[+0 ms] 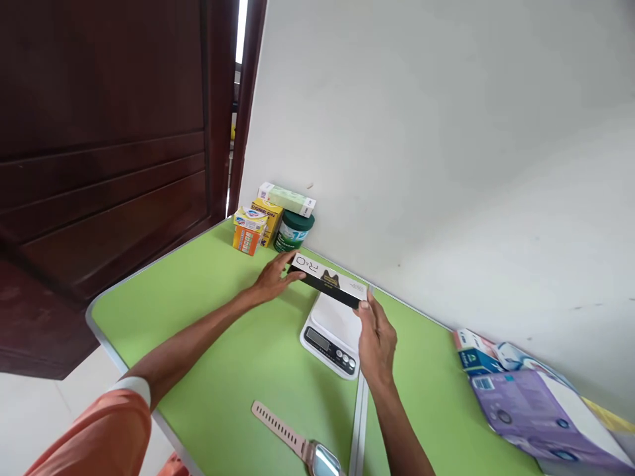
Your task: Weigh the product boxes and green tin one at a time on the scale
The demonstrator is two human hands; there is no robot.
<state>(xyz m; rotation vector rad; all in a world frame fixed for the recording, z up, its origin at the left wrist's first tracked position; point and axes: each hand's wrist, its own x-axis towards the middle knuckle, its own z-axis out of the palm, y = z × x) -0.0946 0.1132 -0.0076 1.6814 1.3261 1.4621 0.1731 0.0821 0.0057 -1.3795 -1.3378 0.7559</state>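
Both my hands hold a long, narrow black-and-white box [328, 280] just above the white kitchen scale [331, 334]. My left hand [272, 278] grips the box's left end with fingers pressed on it. My right hand [376, 337] pinches its right end near the scale's far corner. The box hangs level over the scale's platform; I cannot tell whether it touches it. The scale's display and buttons face me.
On the green table [208, 344], a stack at the far corner: orange carton [249, 232], yellow box [268, 219], dark green tub [294, 231], pale green box [287, 198]. A pink-strapped smartwatch [297, 441] lies near me. Purple and blue packages [530, 403] lie at right. A brown door [104, 152] stands left.
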